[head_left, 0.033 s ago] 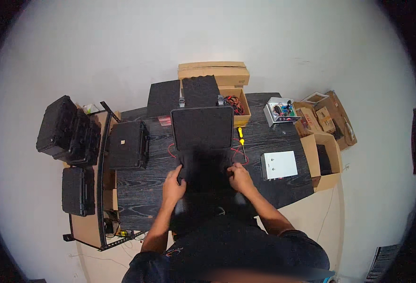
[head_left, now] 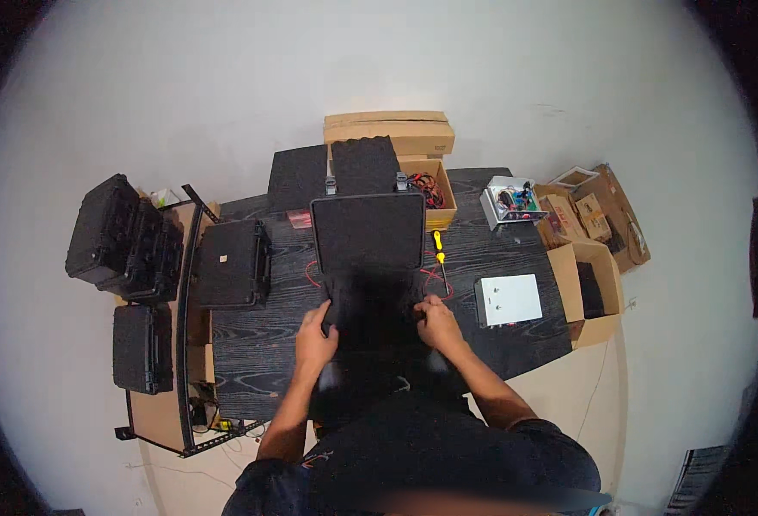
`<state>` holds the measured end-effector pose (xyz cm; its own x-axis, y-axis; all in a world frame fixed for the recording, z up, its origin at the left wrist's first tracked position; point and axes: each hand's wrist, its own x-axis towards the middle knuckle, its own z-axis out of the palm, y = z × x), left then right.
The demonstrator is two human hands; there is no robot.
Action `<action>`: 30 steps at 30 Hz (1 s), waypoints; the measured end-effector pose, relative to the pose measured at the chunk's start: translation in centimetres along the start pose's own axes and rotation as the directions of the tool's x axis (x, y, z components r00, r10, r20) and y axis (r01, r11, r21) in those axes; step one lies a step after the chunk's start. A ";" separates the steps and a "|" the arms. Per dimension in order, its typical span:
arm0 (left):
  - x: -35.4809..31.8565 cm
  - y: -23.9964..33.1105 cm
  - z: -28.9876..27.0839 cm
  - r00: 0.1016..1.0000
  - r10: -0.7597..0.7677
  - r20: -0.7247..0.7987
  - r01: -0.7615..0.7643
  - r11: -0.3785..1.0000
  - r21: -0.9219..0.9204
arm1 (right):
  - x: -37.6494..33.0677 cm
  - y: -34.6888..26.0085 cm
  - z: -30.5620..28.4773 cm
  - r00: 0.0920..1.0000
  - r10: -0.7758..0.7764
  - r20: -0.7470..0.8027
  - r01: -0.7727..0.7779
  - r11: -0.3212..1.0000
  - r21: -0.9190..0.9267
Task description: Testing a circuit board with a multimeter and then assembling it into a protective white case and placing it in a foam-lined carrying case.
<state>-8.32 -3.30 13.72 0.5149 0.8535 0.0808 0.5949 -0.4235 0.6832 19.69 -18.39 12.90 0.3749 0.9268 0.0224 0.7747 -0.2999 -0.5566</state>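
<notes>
A black hard case (head_left: 368,230) stands in front of me with its lid raised, dark foam lining the lid and two latches on its far edge. The base is so dark that I cannot make out what lies inside. At the base's left side is my left hand (head_left: 315,344), gripping the edge with the thumb on the inner side. My right hand (head_left: 437,325) grips the opposite edge, its fingers curled over it. Just beyond the right hand, a yellow-handled screwdriver (head_left: 439,245) lies on the table beside a thin red cable (head_left: 430,279).
The dark wood-grain table (head_left: 250,357) holds a white box (head_left: 509,299), an opened device (head_left: 513,202) and a closed case (head_left: 231,262). More cases (head_left: 104,228) stand on the left rack. A carton of cables (head_left: 439,211) stands behind; an open carton (head_left: 607,301) is at the right.
</notes>
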 end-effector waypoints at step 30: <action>-0.1 -1.9 5.1 0.976 0.122 0.181 -0.181 0.914 0.363 | 1.8 11.3 -5.4 0.965 -0.258 -0.036 0.245 0.945 -0.217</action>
<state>-6.35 -4.12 8.70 0.6864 0.7266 0.0308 0.6747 -0.6520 0.3459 31.92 -21.31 11.14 0.1802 0.9640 0.1955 0.9343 -0.1055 -0.3406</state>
